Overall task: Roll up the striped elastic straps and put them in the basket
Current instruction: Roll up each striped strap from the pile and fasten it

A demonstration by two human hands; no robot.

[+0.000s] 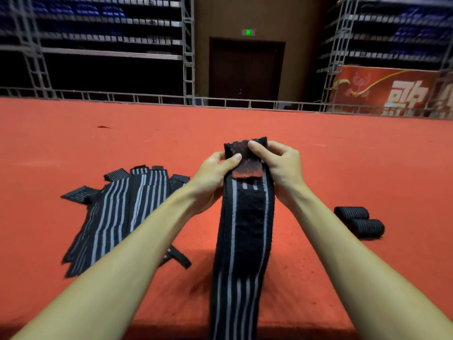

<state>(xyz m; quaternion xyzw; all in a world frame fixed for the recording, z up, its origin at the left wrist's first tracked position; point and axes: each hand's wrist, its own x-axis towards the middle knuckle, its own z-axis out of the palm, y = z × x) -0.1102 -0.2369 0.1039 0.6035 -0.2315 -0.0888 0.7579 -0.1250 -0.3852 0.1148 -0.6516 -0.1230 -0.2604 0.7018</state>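
Currently logged: one striped elastic strap (pixel 241 253), held upright over the red desk (pixel 318 148), its far end pinched by the left hand (pixel 215 173) and right hand (pixel 279 165), fingers (pixel 232 159) closed on the first fold; rolling judged just begun. Flat straps (pixel 115 214) lay to the left, two finished rolls (pixel 360 223) to the right. No basket in view. Next move called for tight, even turns down the strap's length

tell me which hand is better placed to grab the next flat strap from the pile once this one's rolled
Left, probably. The pile of flat straps lies on the red surface beside the left hand. The right hand would have to cross over the strap being rolled; the finished rolls are on its side.
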